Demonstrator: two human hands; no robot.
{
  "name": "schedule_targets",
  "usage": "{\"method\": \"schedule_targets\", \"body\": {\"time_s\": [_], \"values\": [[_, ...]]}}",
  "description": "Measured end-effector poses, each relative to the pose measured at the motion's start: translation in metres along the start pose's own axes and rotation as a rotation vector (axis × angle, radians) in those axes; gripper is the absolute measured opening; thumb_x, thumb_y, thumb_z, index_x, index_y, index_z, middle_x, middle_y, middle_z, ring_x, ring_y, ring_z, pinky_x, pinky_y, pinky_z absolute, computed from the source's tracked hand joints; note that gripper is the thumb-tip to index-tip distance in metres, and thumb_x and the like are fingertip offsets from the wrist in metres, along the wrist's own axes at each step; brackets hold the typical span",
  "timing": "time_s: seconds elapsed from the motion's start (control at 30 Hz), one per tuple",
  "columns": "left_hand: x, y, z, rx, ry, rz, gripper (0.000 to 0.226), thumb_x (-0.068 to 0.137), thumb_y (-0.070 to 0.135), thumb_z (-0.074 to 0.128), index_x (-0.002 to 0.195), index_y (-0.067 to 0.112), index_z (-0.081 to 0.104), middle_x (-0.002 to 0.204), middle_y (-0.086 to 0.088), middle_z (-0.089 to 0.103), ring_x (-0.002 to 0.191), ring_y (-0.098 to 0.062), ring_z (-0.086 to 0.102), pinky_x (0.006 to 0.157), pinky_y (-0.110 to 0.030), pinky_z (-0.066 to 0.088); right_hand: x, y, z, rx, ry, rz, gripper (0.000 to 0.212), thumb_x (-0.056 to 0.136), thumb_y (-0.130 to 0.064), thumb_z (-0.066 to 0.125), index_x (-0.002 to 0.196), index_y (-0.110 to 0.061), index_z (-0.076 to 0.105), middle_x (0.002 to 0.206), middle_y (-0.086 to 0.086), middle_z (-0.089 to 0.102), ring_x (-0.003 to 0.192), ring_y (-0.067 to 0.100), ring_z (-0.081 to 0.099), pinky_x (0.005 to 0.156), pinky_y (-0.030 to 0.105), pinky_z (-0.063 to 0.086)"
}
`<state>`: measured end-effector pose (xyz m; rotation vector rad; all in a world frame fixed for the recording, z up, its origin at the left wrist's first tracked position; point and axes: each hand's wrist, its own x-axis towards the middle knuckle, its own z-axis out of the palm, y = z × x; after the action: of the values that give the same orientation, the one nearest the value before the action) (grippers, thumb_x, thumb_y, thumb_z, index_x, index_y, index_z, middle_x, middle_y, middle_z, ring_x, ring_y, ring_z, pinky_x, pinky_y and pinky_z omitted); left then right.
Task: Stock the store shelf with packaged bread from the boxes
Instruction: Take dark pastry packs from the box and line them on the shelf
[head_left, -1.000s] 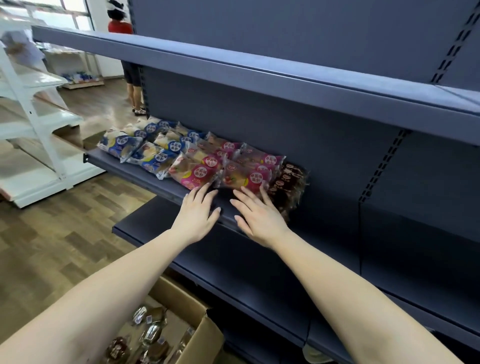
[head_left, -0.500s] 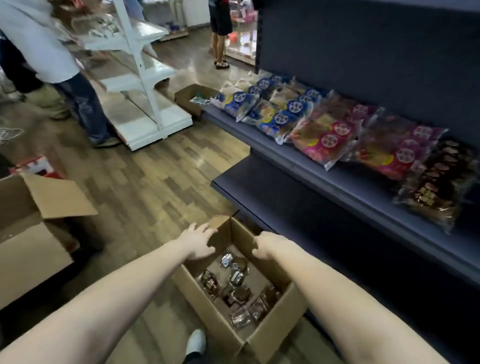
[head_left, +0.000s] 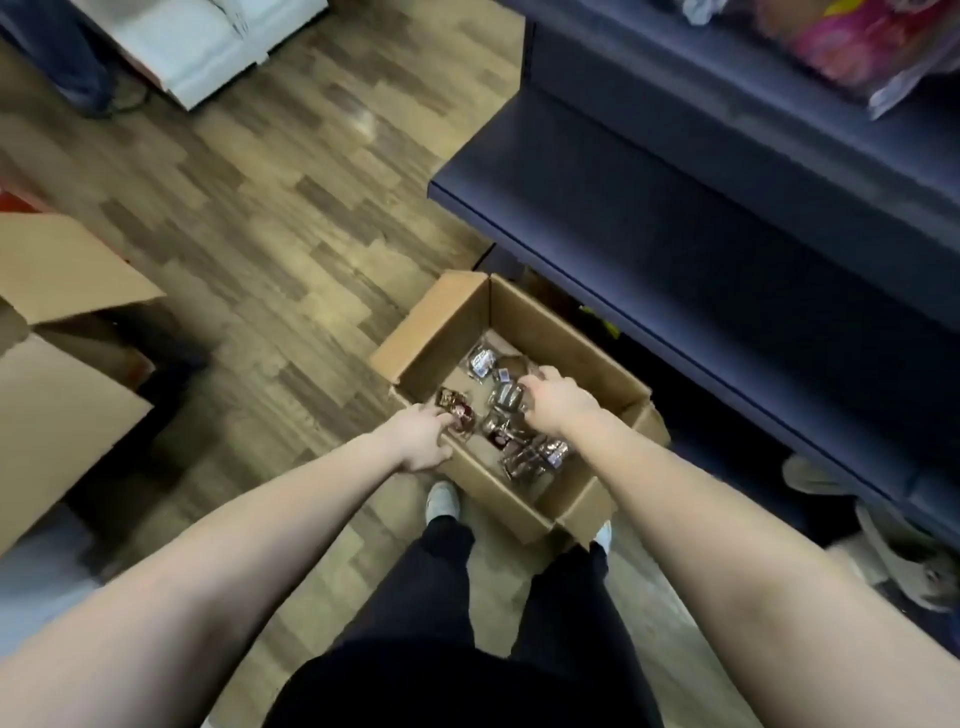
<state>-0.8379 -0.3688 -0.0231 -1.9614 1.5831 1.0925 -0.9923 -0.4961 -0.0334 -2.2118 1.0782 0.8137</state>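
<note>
While arms reach in, box (head_left: 550, 338): on floor (head_left: 291, 223)
left hand (head_left: 423, 434): on bread packet (head_left: 456, 411), grip unclear
right hand (head_left: 558, 402): over packets (head_left: 505, 397), grip unclear

the person wears black trousers (head_left: 447, 613) and pale whitish shoes (head_left: 442, 500), with forearms (head_left: 260, 545) left bare.

Wood-plank floor (head_left: 291, 218), brown/grey, runs beyond & left of the left hand (head_left: 421, 436). Far beyond it, top left: base of a white shelving unit (head_left: 208, 41), w/ someone's dark-blue trouser leg (head_left: 57, 47) beside it. Red item (head_left: 15, 200) at far-left edge, too blurred to ID. Nearer than the left hand: black trousers (head_left: 431, 623), w/ a white shoe (head_left: 442, 501) just behind it. Right of the right hand (head_left: 558, 402), down at floor level: beige shoes (head_left: 893, 556), blurred.
</note>
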Motion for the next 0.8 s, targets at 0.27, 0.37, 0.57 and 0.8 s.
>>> {"method": "schedule_targets", "body": {"time_s": [0.27,0.37,0.57,0.8], "values": [[0.090,0.008,0.033,-0.204,0.056,-0.037,0.047,0.093,0.023,0.047,0.137,0.009,0.044,0.138,-0.014,0.047,0.129,-0.030,0.041,0.107,-0.035,0.034,0.063,0.036,0.084,-0.051,-0.123,-0.038,0.061,0.093,-0.020,0.051,0.147,-0.032,0.026,0.158,0.006,0.007,0.135,0.034,0.028,0.105,0.047,0.038],[0.124,0.011,0.051,-0.175,0.037,-0.036,0.050,0.092,0.024,0.047,0.140,0.010,0.041,0.135,-0.014,0.049,0.126,-0.030,0.044,0.106,-0.038,0.037,0.091,0.044,0.112,0.010,-0.170,-0.021,0.063,0.092,-0.021,0.052,0.149,-0.032,0.026,0.158,0.006,0.008,0.137,0.035,0.027,0.107,0.047,0.037],[0.202,0.007,0.098,-0.086,-0.085,-0.102,0.055,0.094,0.035,0.046,0.144,0.014,0.035,0.142,-0.011,0.043,0.127,-0.032,0.043,0.101,-0.042,0.042,0.160,0.063,0.166,0.145,-0.176,0.044,0.066,0.093,-0.021,0.054,0.150,-0.034,0.022,0.160,0.004,0.003,0.140,0.034,0.025,0.110,0.041,0.032],[0.285,-0.024,0.122,-0.001,-0.190,-0.085,0.050,0.095,0.029,0.049,0.141,0.012,0.041,0.133,-0.012,0.052,0.121,-0.030,0.050,0.094,-0.037,0.043,0.229,0.080,0.210,0.217,-0.172,0.060,0.074,0.090,-0.015,0.060,0.150,-0.036,0.021,0.160,0.002,0.000,0.142,0.035,0.019,0.111,0.040,0.033]]}}
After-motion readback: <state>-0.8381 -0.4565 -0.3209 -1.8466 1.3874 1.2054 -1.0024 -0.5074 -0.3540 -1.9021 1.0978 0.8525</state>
